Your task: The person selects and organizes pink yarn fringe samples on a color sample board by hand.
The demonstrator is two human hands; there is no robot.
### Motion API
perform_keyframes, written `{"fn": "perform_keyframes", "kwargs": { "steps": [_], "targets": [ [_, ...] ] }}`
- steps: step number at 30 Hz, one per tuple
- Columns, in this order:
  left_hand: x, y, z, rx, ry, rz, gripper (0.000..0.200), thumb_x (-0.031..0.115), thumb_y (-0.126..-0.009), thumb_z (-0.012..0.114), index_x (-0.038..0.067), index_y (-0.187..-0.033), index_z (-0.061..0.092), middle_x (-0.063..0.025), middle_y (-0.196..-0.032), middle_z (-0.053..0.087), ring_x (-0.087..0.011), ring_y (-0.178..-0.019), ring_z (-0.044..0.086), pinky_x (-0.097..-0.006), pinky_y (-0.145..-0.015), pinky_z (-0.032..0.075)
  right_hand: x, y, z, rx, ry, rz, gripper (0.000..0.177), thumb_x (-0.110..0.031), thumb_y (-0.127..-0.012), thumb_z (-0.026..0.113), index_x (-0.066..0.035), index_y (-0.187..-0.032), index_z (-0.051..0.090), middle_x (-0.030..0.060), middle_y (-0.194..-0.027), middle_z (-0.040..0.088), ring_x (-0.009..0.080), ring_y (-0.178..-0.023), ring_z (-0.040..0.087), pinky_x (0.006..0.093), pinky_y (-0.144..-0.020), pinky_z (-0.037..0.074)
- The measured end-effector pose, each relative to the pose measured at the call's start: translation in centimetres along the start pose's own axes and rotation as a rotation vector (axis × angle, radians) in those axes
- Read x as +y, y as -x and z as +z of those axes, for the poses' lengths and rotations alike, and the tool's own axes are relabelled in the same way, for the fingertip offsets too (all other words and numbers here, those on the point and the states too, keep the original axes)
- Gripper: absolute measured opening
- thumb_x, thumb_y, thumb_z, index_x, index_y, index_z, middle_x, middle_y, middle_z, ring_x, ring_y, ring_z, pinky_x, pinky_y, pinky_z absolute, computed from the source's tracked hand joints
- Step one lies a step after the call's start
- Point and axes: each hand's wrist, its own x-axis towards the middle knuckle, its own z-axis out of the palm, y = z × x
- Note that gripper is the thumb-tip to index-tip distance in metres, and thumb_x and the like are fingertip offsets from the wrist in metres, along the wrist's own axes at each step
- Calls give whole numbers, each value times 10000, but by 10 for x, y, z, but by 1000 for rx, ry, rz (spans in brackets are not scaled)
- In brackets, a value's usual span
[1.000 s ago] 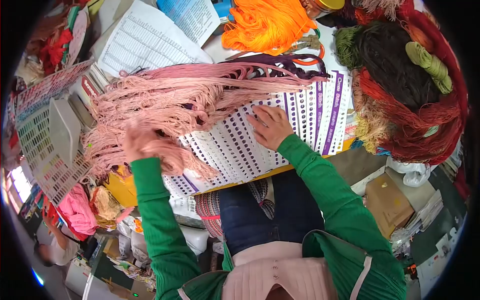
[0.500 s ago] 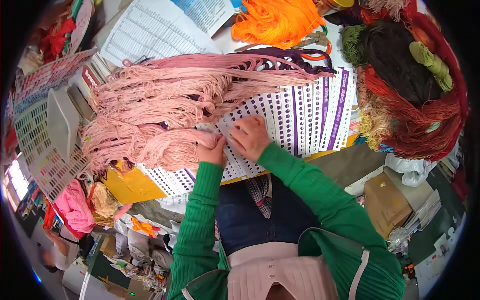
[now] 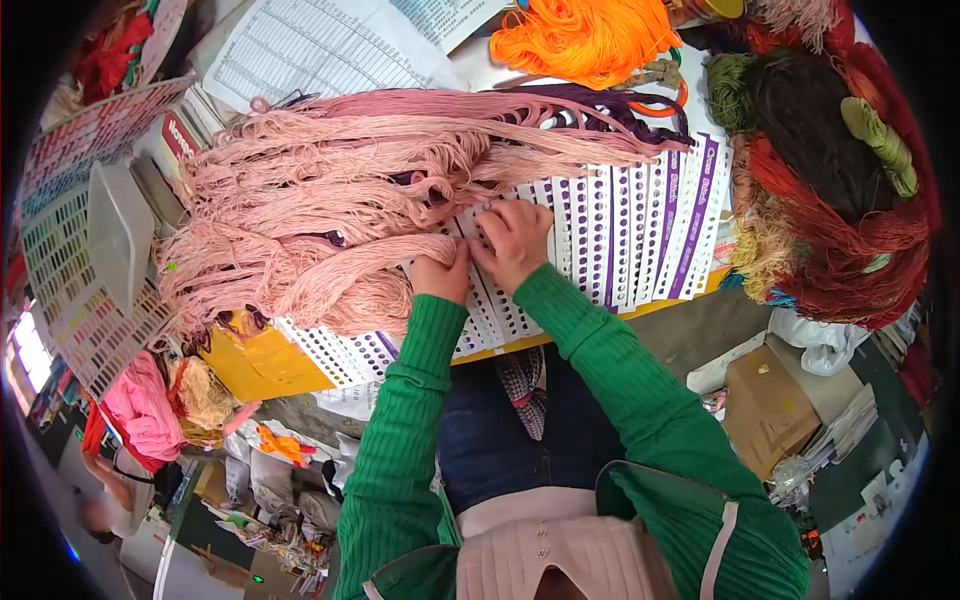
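Note:
My left hand [image 3: 440, 275] is closed round the end of a pale pink skein of thread [image 3: 350, 265], which trails leftward into a thick pile of pink thread [image 3: 300, 190]. Close beside it, my right hand [image 3: 515, 243] rests over the punched cards with its fingers curled and its thumb near the left thumb. Whatever lies in its fingertips is too small to make out. The white cards with purple bands and rows of holes [image 3: 625, 235] are fanned side by side beneath both hands. Dark purple thread [image 3: 660, 115] runs along the far edge of the pile.
An orange thread bundle [image 3: 585, 40] and printed sheets [image 3: 320, 50] lie at the back. Dark red and brown skeins [image 3: 840, 240] are heaped at right. A white plastic tray [image 3: 120, 240] stands at left. The yellow table edge [image 3: 265, 365] faces me.
Both hands have shifted a little to the right in view, and the right one has come closer to the left. The held skein end has moved along with the left hand.

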Motion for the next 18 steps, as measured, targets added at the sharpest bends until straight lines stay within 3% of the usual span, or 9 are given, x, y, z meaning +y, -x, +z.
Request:
{"fn": "perform_keyframes", "kwargs": {
  "steps": [2,6,7,8,9,12,13,17,18],
  "targets": [
    [6,-4,-6,-31,-45,-42,180,197,-725,539,27,-706,596,-139,-643,575,-244,-567,569,-319,-512,434,3,-1,3,-21,28,-14,209,-155,-567,598,-101,-741,495,30,-802,455,205,-797,419,358,-716,257],
    [-20,-68,-19,-85,669,59,225,196,-807,445,2,-844,553,-54,-631,566,-105,-490,518,-221,-442,409,5,1,6,-27,70,-27,210,-176,-569,581,-100,-741,487,32,-797,450,207,-804,413,359,-711,259],
    [63,-57,-62,110,245,-208,272,228,-801,462,-23,-880,532,-67,-651,567,-102,-495,510,-223,-445,408,6,2,7,-23,75,-34,212,-183,-570,574,-101,-743,485,34,-797,448,207,-806,411,360,-709,260],
    [-30,-108,-53,531,154,-219,284,230,-787,490,-37,-869,544,-74,-674,573,-100,-506,509,-226,-443,412,7,3,8,-23,78,-30,212,-183,-570,574,-101,-743,485,34,-797,448,207,-806,411,360,-709,260],
    [-18,-118,-80,119,697,-224,311,229,-774,515,-58,-891,539,-100,-784,582,-114,-606,535,-229,-525,433,7,4,9,-3,71,-28,216,-179,-562,574,-109,-742,478,33,-793,449,213,-801,416,363,-708,260],
    [-1,-120,-114,277,552,4,239,195,-797,485,-25,-828,573,-10,-714,558,-77,-629,474,-209,-552,381,7,5,8,6,74,-33,210,-185,-568,564,-109,-743,478,36,-796,449,214,-804,415,364,-708,261],
    [-38,-131,-135,221,91,375,241,177,-817,438,-13,-794,586,1,-645,528,-88,-543,429,-219,-486,342,7,4,7,-8,88,-36,203,-196,-580,553,-100,-745,485,40,-803,448,208,-811,409,363,-710,263],
    [59,-18,-149,149,463,61,204,173,-812,430,7,-811,550,-51,-551,490,-109,-446,407,-218,-420,319,5,2,4,1,73,-30,201,-194,-580,550,-100,-745,485,37,-801,448,206,-815,410,364,-712,263],
    [76,9,-155,-119,679,-89,196,196,-802,451,11,-826,512,-44,-468,447,-98,-341,361,-216,-345,293,6,2,5,-18,71,-14,214,-200,-585,544,-98,-765,490,38,-799,452,213,-818,410,367,-715,262]
  ]
}}
